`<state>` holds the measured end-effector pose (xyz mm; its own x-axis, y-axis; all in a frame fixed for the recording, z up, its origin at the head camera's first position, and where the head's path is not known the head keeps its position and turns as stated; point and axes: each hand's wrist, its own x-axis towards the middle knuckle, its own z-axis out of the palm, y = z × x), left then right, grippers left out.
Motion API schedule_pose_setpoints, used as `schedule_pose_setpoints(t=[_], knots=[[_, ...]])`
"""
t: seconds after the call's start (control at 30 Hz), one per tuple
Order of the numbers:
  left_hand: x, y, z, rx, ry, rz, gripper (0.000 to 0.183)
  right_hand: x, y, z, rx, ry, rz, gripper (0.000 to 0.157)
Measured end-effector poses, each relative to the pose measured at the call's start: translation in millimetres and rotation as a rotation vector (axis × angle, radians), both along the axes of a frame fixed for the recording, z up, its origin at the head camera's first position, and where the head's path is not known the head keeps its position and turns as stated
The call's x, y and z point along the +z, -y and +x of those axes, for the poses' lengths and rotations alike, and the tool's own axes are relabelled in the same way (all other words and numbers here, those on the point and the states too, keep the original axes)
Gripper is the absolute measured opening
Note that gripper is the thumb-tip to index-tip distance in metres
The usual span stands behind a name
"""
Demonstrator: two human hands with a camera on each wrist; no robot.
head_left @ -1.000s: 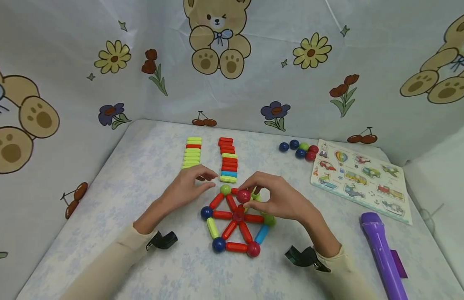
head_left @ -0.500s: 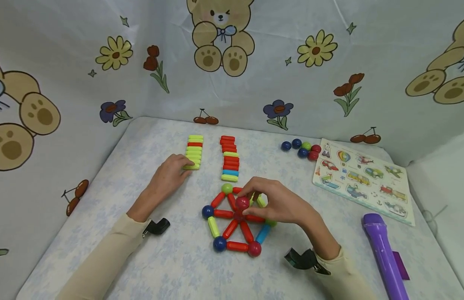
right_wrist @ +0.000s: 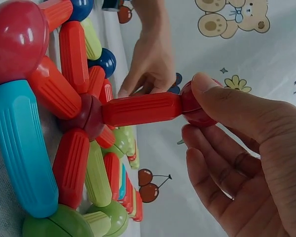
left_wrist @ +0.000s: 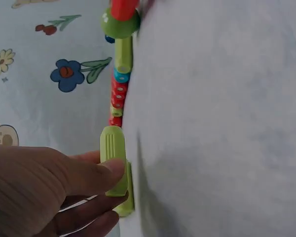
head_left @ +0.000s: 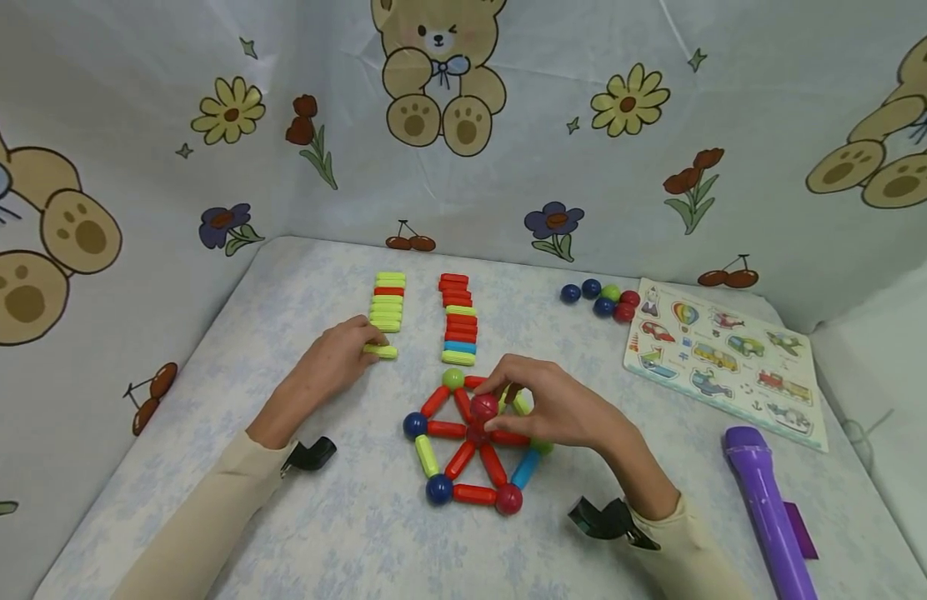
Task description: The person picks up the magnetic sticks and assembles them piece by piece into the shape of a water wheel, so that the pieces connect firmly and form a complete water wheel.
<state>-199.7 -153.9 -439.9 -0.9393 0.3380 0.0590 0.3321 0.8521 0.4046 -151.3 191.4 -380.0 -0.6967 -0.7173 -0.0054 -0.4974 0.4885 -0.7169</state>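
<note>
One green rod [left_wrist: 113,145], pinched in left hand [head_left: 330,357]

Long sleeves, pale cream, plain cloth. Left sleeve [head_left: 201,525] closes in a cuff at the wrist; right sleeve [head_left: 684,550] matches. Left wrist camera [head_left: 313,455]: small, black, bent shape, shiny. Right wrist camera [head_left: 609,517]: same black bent build, dark green tint at one end. Left grip [head_left: 332,358], right grip [head_left: 561,404]: both bare.
</note>
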Motion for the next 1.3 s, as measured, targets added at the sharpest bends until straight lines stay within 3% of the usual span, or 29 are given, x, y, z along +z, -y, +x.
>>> schedule_pose_setpoints(t=[0.17,0.37,0.57,0.8,0.97,1.1,1.3], knots=[[21.4,-9,7.7,-0.099,0.061,0.063,0.028,0.5,0,0.0,-0.004,0.01,0.007,0.04],[51.2,-20,29.8,-0.231,0.081,0.222,0.028,1.2,0,0.4,-0.008,0.007,0.02,0.04],[66.5,-31,48.5,-0.329,0.091,0.266,0.027,2.5,0,1.0,-0.007,-0.005,0.026,0.04],[65.2,-46,58.2,-0.404,0.171,0.31,0.027,3.6,-1,1.5,-0.005,-0.005,0.018,0.038],[54.8,-54,60.1,-0.433,0.136,0.344,0.024,2.1,-2,1.2,-0.001,-0.009,0.005,0.037],[54.0,-56,61.0,-0.432,0.116,0.357,0.025,0.8,-2,-0.3,-0.002,-0.012,0.001,0.038],[52.6,-43,47.1,-0.4,0.157,0.398,0.034,0.9,-3,-0.9,0.003,-0.002,0.002,0.038]])
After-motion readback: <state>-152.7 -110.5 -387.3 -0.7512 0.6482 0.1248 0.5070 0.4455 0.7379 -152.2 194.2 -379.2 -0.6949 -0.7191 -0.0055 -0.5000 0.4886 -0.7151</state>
